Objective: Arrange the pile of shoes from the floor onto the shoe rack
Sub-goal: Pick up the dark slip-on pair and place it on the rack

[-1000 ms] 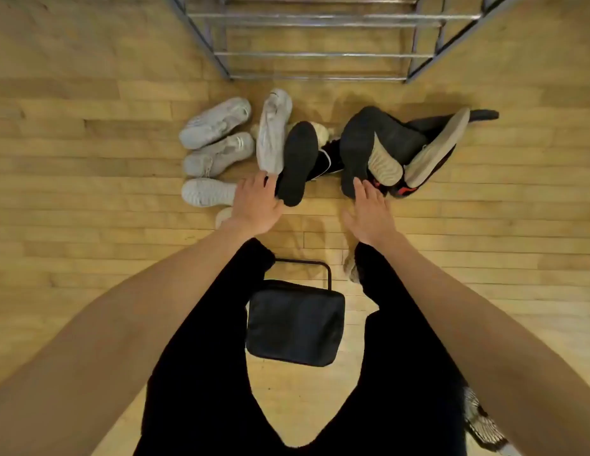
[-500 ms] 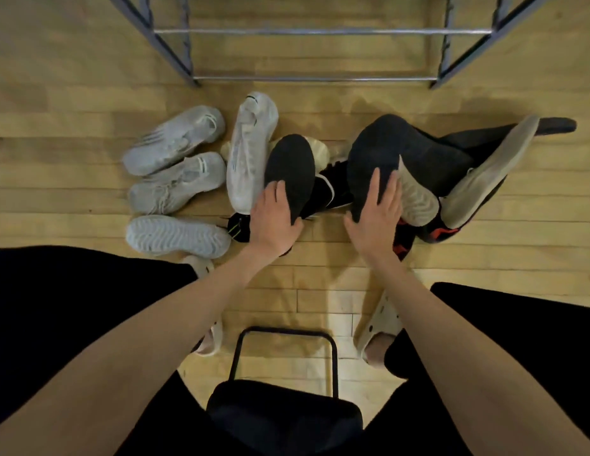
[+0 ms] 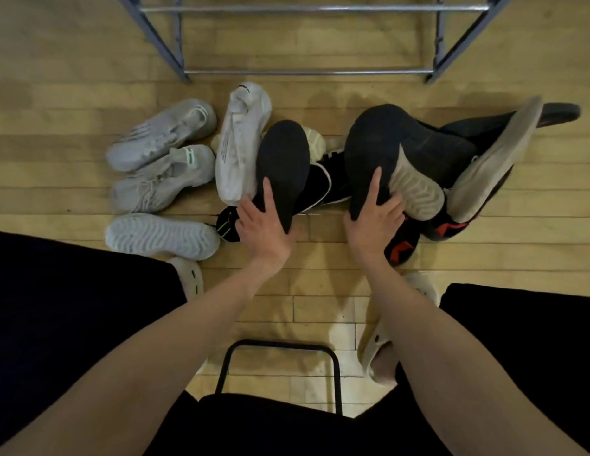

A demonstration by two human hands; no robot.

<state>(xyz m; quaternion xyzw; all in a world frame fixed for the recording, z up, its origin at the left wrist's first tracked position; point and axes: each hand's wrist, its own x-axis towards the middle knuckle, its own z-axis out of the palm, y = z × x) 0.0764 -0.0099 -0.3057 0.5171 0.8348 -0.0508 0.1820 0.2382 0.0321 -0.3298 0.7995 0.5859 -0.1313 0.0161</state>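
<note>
Just short of the shoe rack (image 3: pixel 307 72), both hands rest on upturned black soles. The left hand (image 3: pixel 264 225) curls loosely round the near end of the left black shoe (image 3: pixel 282 162); the right hand (image 3: pixel 374 222), fingers spread, lies on the right black shoe (image 3: pixel 382 149), not yet gripping. Both shoes run lengthwise from the fingers toward the rack. Pale shoes (image 3: pixel 162 159) lie left of them.

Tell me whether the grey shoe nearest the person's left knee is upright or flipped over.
Flipped over: the grey shoe lies sole up on the floor, its wavy tread facing the camera.
</note>
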